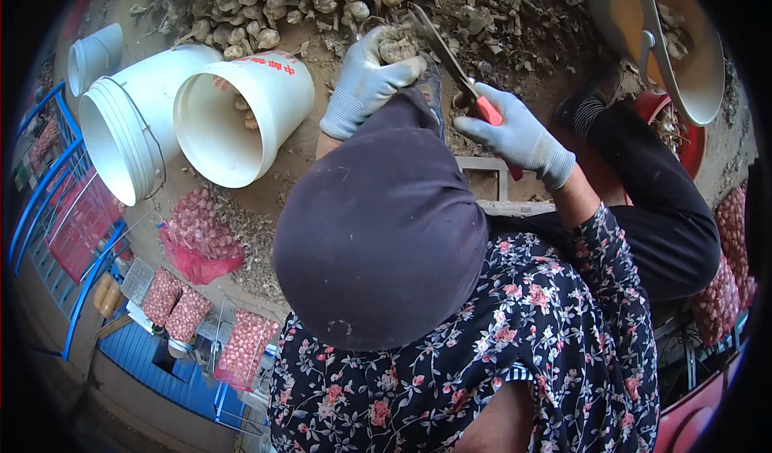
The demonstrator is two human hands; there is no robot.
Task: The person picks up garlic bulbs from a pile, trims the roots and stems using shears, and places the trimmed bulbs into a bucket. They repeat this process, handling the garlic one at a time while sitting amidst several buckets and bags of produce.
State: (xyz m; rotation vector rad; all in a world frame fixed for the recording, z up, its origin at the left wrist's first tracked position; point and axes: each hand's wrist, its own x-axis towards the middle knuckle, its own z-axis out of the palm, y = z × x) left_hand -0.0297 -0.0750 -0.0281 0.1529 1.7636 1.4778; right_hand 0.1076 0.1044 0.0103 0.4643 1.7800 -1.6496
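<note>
My left hand [371,81], in a pale knitted glove, is closed round a garlic bulb [396,49] in front of my bent knee. My right hand [521,135], gloved the same way, grips the red handle of a pair of shears [444,51]. The long metal blade slants up and left from that hand, its tip close beside the bulb. Just beyond both hands lies a heap of garlic bulbs [265,7] with dry stalks and leaves on the ground.
White buckets [283,103] lie tipped on the left, a few bulbs inside one. A red mesh bag of garlic [201,232] sits below them. On the right are a large pale tub [704,67] and a red basin [690,147]. My dark-trousered knee [378,236] fills the middle.
</note>
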